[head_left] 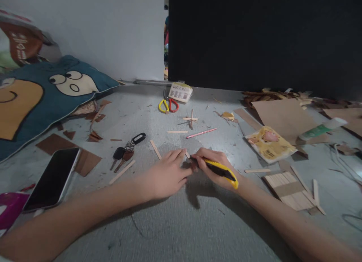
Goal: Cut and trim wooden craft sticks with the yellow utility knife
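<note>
My right hand (215, 166) is closed round a yellow and black utility knife (223, 170), its tip pointing left toward a short wooden stick piece (187, 155) on the grey floor. My left hand (166, 173) lies palm down beside it, fingers pressing on the stick piece where the knife tip meets it. Most of that piece is hidden under my fingers. A loose wooden stick (155, 149) lies just left of my left hand.
Keys with a black fob (128, 148) and a phone (52, 178) lie at the left by brown card scraps. Scissors (168, 104), a pink stick (201, 133) and more sticks lie ahead. A yellow packet (270, 143), cardboard (284, 117) and a stick panel (288, 188) lie right.
</note>
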Action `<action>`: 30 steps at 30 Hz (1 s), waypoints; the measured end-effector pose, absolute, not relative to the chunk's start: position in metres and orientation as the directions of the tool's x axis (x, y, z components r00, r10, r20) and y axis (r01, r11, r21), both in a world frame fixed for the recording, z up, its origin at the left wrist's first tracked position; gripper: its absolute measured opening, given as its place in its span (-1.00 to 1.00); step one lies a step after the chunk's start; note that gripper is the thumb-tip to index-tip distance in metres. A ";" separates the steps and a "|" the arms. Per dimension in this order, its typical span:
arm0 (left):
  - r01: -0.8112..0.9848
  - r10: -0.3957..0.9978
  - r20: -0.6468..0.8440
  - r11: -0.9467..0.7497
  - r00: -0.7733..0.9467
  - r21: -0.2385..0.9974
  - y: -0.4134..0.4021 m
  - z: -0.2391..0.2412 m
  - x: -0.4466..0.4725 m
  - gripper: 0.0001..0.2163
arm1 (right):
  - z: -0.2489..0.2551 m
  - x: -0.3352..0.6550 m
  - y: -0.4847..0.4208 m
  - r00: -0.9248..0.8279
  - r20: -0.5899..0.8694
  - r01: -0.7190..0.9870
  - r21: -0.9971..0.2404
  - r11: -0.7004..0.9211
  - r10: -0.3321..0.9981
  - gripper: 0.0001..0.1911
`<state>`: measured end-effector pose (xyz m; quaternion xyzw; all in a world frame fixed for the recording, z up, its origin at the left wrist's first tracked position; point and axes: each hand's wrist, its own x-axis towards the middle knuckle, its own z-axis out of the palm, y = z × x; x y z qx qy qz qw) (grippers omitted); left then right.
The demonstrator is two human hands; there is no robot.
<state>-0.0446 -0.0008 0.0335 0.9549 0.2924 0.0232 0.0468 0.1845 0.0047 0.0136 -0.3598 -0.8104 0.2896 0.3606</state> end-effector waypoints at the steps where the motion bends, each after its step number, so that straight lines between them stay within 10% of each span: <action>1: 0.553 0.558 0.023 -0.827 0.830 0.105 -0.001 0.033 -0.044 -0.67 | 0.013 0.185 0.006 -0.456 0.347 0.365 -0.767 0.528 0.820 -0.69; 17: 0.565 0.573 0.012 -0.812 0.820 0.147 -0.002 0.035 -0.042 -0.65 | 0.005 0.183 0.032 -0.233 -0.219 -0.088 -0.966 -0.245 0.947 -0.68; 30: 0.582 0.586 0.004 -0.806 0.810 0.108 -0.003 0.033 -0.042 -0.57 | 0.003 0.191 0.039 -0.263 -0.263 -0.113 -0.947 -0.301 0.928 -0.73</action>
